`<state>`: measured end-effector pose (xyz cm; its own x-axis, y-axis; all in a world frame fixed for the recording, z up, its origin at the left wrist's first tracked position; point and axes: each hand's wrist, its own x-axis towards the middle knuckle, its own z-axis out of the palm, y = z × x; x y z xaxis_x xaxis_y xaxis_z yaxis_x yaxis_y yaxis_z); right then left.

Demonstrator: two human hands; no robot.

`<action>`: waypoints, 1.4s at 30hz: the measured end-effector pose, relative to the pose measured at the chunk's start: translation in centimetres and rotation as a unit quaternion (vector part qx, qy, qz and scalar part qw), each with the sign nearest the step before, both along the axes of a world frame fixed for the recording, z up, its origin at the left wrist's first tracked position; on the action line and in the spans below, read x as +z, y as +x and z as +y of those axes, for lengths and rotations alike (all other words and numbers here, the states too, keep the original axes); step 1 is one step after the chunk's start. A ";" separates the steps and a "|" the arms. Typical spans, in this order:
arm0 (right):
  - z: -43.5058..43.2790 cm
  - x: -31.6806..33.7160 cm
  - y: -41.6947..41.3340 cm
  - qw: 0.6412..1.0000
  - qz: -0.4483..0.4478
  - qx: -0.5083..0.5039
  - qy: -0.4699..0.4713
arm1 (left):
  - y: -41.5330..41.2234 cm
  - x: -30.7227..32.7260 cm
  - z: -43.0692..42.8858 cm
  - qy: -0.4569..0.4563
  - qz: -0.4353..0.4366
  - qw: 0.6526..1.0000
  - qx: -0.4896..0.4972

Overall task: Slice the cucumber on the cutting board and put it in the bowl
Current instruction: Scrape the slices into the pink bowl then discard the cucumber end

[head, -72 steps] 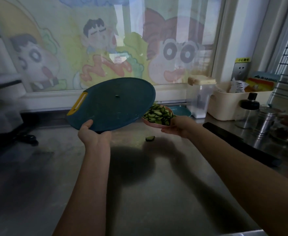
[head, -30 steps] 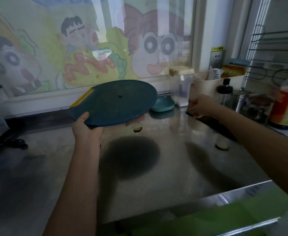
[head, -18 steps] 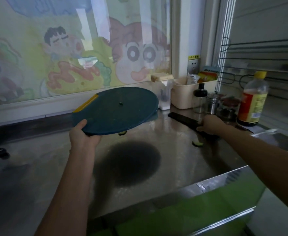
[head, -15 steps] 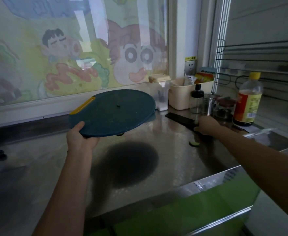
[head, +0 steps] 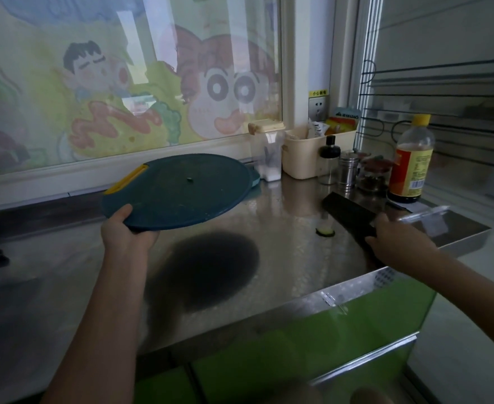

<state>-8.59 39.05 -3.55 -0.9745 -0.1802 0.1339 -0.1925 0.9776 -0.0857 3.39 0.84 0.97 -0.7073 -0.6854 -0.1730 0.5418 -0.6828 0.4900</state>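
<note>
The left hand (head: 126, 233), left of centre in the frame, had its grip clamped on the near rim of the round dark teal cutting board (head: 178, 191), thumb on top and fingers underneath. The board was held up off the steel bench (head: 286, 258), tilted slightly with its far side higher, and it threw a dark round shadow (head: 208, 266) onto the metal below. Its yellow handle (head: 127, 179) pointed toward the upper left, and one small green speck of cucumber (head: 189, 179) sat near the middle of its top face.

At the right of the frame, the right hand (head: 397, 243) lay over the handle end of a black knife (head: 348, 211) that rested flat on the bench. Its grip looked closed around the handle, though the hand hid most of it. A single cucumber piece (head: 325, 231) lay on the bench just left of the blade, apart from the board.

Behind the board's right edge a teal dish (head: 256, 179) showed only as a sliver. Along the back, right of centre, stood a clear container with a beige lid (head: 266, 154), a cream tub (head: 310, 161), a dark-capped bottle (head: 330, 158), a steel shaker (head: 348, 170), a red-lidded jar (head: 375, 174) and a yellow-capped sauce bottle (head: 412, 161). A cartoon window film (head: 123, 83) filled the upper left.
</note>
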 end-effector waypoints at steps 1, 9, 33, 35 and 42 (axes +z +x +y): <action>0.2 -0.1 1.1 1.000 0.006 -0.002 0.013 | 0.1 0.1 0.1 0.001 0.004 1.000 -0.001; -4.8 -0.2 6.1 0.997 0.027 0.064 0.014 | 1.7 0.5 -0.3 0.026 0.026 0.999 0.010; -15.2 -0.2 -1.0 0.983 0.038 0.177 -0.037 | 8.3 -0.4 -9.0 0.025 0.013 0.993 0.118; -15.8 -0.4 -2.0 0.982 0.032 0.185 -0.025 | 8.5 -0.5 -9.4 0.028 0.020 0.992 0.120; -18.1 -0.3 -4.1 0.970 -0.020 0.235 -0.049 | 9.3 0.1 -10.8 0.012 0.008 0.990 0.144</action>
<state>-12.70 20.91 -3.81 -0.7921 -0.5950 0.1364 -0.6104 0.7689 -0.1904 12.67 -9.99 1.03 -0.4867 -0.8542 -0.1828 0.7227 -0.5113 0.4652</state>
